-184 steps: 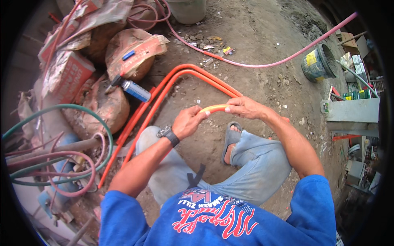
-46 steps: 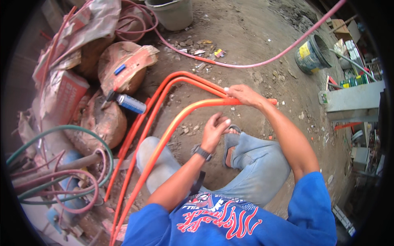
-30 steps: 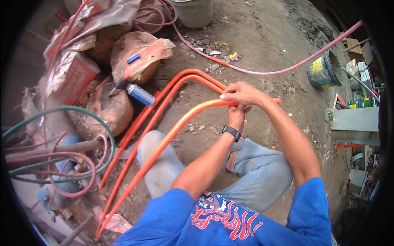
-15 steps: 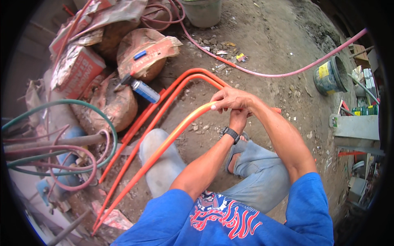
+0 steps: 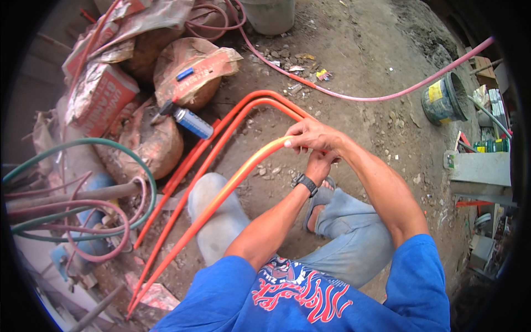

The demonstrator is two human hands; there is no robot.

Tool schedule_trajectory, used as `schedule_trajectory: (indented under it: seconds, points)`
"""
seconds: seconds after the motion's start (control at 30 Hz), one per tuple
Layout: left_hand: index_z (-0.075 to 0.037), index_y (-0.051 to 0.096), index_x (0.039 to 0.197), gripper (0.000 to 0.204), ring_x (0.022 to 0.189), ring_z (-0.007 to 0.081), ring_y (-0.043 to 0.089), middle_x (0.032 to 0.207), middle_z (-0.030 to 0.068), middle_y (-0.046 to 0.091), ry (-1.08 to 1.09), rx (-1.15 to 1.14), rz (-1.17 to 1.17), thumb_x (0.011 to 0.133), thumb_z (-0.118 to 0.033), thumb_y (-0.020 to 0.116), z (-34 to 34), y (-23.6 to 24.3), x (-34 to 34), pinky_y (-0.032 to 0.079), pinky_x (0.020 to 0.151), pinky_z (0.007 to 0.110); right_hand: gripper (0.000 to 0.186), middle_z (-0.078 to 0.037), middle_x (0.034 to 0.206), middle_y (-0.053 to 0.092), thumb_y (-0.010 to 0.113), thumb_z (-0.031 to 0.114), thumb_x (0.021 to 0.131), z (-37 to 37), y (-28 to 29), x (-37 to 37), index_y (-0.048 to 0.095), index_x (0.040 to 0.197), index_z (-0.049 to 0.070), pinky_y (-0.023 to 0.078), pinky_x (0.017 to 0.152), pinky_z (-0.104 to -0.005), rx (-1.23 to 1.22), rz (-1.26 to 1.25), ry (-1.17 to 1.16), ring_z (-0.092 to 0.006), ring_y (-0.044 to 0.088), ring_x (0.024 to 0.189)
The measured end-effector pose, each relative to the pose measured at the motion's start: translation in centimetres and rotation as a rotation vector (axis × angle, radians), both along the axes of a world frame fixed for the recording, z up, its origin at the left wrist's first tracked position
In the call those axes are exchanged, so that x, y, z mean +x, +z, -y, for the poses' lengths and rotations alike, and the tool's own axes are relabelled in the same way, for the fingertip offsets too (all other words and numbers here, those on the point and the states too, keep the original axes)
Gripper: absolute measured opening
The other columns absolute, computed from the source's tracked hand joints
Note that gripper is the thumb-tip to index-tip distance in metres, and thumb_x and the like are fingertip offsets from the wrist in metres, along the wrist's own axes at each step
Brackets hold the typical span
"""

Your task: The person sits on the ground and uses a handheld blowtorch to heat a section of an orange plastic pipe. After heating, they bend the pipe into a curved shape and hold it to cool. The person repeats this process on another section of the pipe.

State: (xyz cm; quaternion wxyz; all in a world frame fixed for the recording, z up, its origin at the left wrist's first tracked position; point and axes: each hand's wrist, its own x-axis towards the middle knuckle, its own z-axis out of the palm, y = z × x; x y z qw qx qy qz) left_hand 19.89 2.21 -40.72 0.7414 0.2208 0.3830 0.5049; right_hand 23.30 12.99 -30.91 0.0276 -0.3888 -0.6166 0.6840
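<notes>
A long orange plastic pipe [image 5: 221, 191] rises from the ground at the lower left to my hands. My right hand [image 5: 312, 135] is closed around it where it bends, and the pipe turns yellowish there. My left hand [image 5: 322, 161], with a black watch on its wrist, sits just beneath the right hand and grips the same pipe; its fingers are partly hidden. Two more bent orange pipes [image 5: 260, 101] lie on the dirt beyond. I am crouched, with my knees and a sandalled foot below my hands.
A blue gas canister with a torch head [image 5: 191, 122] rests against torn cement bags [image 5: 188, 69]. Green and pink hoses [image 5: 105, 221] coil at the left. A pink hose [image 5: 376, 98] crosses the dirt. A tipped bucket [image 5: 442, 99] and a concrete block [image 5: 481, 169] stand at the right.
My left hand has moved up the pipe from lower down and now meets my right hand. The pipe's upper end has swung nearer to me and looks more bent.
</notes>
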Motion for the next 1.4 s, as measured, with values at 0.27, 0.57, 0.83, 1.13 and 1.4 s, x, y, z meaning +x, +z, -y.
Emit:
schedule_trajectory:
  seconds: [0.27,0.57,0.83,1.13,1.4]
  points:
    - [0.000,0.068,0.118,0.025,0.098,0.0167,0.072,0.110,0.0066,0.074,-0.119,0.076,-0.004,0.100,-0.017,0.069,0.2,-0.5,-0.7,0.061,0.084,0.033,0.030,-0.002,0.079,0.069,0.077,0.032,0.095,0.2,-0.4,-0.1,0.078,0.104,0.003,0.053,0.064,-0.0290,-0.032,0.049,-0.046,-0.0112,0.065,0.073]
    - [-0.005,0.067,0.127,0.031,0.109,0.0165,0.070,0.122,0.0054,0.072,-0.182,0.076,-0.002,0.099,-0.019,0.070,0.4,-0.9,-1.1,0.061,0.092,0.036,0.044,-0.005,0.092,0.073,0.078,0.032,0.094,-0.1,-0.4,-0.1,0.070,0.126,0.004,0.056,0.069,-0.0312,-0.087,0.066,-0.064,-0.0142,0.070,0.084]
    - [-0.002,0.064,0.127,0.029,0.110,0.0191,0.070,0.123,0.0098,0.072,-0.110,0.003,0.055,0.104,-0.018,0.068,0.1,0.0,-1.1,0.061,0.091,0.036,0.073,-0.018,0.122,0.069,0.065,0.053,0.101,0.2,-0.9,6.5,0.048,0.155,0.007,0.053,0.100,-0.0396,-0.113,0.102,-0.411,-0.0240,0.068,0.109]
    - [-0.005,0.063,0.130,0.029,0.112,0.0204,0.069,0.126,0.0101,0.072,-0.078,-0.079,0.054,0.105,-0.020,0.065,-0.7,2.1,-1.7,0.059,0.094,0.038,0.079,-0.020,0.083,0.073,0.039,0.073,0.103,3.3,-1.5,14.3,0.076,0.116,0.005,0.056,0.085,-0.0470,0.014,0.653,-0.186,-0.0333,0.074,0.093]
    - [-0.001,0.074,0.113,0.031,0.093,0.0255,0.073,0.099,0.0169,0.076,-0.155,0.735,-1.213,0.101,-0.029,0.070,0.9,13.4,-11.9,0.056,0.083,0.040,0.066,-0.026,0.105,0.075,0.043,0.064,0.104,3.9,-2.4,13.2,0.070,0.130,0.010,0.052,0.093,-0.0551,0.544,0.631,-0.352,-0.0473,0.069,0.105]
